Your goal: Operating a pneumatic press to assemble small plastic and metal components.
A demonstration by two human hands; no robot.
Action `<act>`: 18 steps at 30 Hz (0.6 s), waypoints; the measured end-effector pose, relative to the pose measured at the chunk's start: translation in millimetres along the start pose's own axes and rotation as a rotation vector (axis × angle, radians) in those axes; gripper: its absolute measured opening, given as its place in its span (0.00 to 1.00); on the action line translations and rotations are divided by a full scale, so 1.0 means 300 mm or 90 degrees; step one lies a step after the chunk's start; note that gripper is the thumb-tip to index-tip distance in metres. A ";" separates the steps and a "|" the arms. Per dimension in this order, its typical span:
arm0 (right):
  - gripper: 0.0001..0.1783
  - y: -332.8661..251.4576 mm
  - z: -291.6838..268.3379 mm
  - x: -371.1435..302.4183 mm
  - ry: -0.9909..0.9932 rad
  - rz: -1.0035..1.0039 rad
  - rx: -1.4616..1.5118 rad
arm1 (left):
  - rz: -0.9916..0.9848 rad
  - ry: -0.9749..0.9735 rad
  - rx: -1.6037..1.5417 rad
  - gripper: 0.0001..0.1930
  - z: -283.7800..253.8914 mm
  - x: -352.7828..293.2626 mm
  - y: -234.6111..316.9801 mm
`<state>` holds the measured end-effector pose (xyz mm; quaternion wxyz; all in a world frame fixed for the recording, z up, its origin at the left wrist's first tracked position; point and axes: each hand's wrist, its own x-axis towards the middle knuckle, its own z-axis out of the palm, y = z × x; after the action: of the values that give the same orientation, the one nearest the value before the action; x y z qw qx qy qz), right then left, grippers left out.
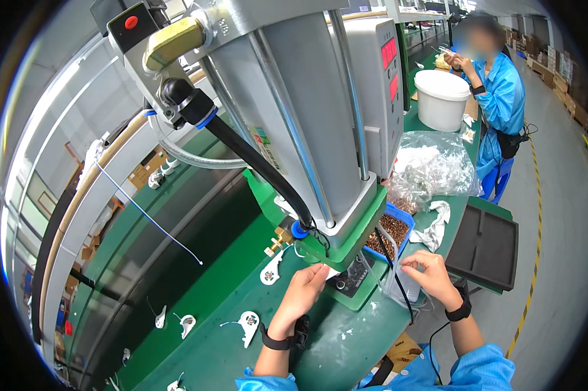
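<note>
Fingertips (321, 270) of the left hand (299, 296) meet a small white piece (334, 272) at the near corner of the pneumatic press (304, 117), just below its green plate (359, 239). The piece lies ahead and to the right of that hand. Its long axis cannot be determined, since fingers and plate cover most of it. Left thumb and forefinger are closed together and appear to pinch the piece. Of the 2 hands, the left is nearer to it; the right hand (432, 277) is raised to the right of the press, apart from the piece and near a blue bin (409, 229). Right thumb and forefinger are drawn close to each other; whether anything small sits between them cannot be told.

Surface: green workbench (330, 362), white specks in front of the press. Left of the press lie at least 4 white round-headed parts (249, 324), spaced apart. Right of the press, the bin holds small brown components; beyond it are a clear plastic bag (437, 163) and a lidded white bucket (441, 104).

Room: right of the press, past a black tray (483, 251), runs grey aisle flooring (564, 260). Beyond the press, far right, stands a co-worker (504, 98) in blue.
</note>
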<state>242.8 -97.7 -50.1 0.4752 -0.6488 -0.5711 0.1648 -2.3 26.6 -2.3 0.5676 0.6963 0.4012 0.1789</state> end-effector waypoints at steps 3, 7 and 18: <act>0.06 -0.001 0.010 -0.005 -0.017 0.028 0.017 | -0.027 0.011 -0.110 0.16 -0.003 -0.002 -0.027; 0.06 0.013 -0.004 -0.007 -0.011 0.014 0.011 | 0.009 0.010 -0.019 0.14 0.011 0.000 -0.012; 0.06 0.042 -0.002 -0.022 0.018 0.013 0.019 | 0.043 0.120 0.109 0.13 0.052 -0.010 -0.028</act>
<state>248.7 -102.4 -62.0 0.4914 -0.6494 -0.5551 0.1690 4.1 14.5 -14.1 0.4593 0.7356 0.4430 0.2273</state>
